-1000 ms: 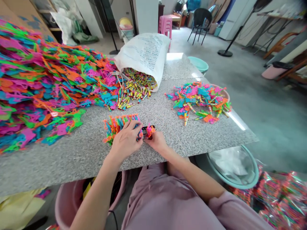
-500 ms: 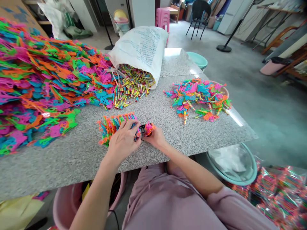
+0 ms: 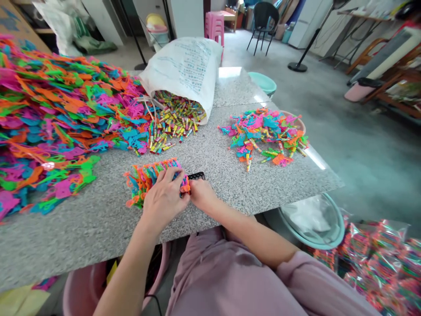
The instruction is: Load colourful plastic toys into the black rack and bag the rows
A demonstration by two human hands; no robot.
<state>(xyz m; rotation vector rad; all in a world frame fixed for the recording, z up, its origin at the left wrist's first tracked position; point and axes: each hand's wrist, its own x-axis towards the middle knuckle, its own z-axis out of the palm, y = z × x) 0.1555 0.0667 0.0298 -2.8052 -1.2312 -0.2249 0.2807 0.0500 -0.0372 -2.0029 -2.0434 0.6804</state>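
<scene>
A tight row of flat, coloured plastic pieces (image 3: 149, 173) stands upright on the speckled stone table, its near right part under my left hand. My left hand (image 3: 164, 195) curves over the row, fingers bent and slightly apart against the pieces. Touching the row's right end, my right hand (image 3: 203, 194) has its fingers closed on a small pink and orange plastic piece (image 3: 185, 185), partly hidden by the fingers. A black openwork rack (image 3: 197, 176) pokes out beyond the right fingers; how far it runs under the row is hidden.
A large heap of plastic pieces (image 3: 66, 105) covers the table's left. A white sack (image 3: 187, 61) spills small yellow tubes (image 3: 174, 127). Pieces with tubes attached (image 3: 263, 134) lie piled at right. Basins (image 3: 338, 215) and bagged pieces (image 3: 368, 259) sit below the edge.
My right hand has moved in against the row, bringing the pink and orange piece to its end. More of the black rack now shows bare. The whole view has shifted slightly.
</scene>
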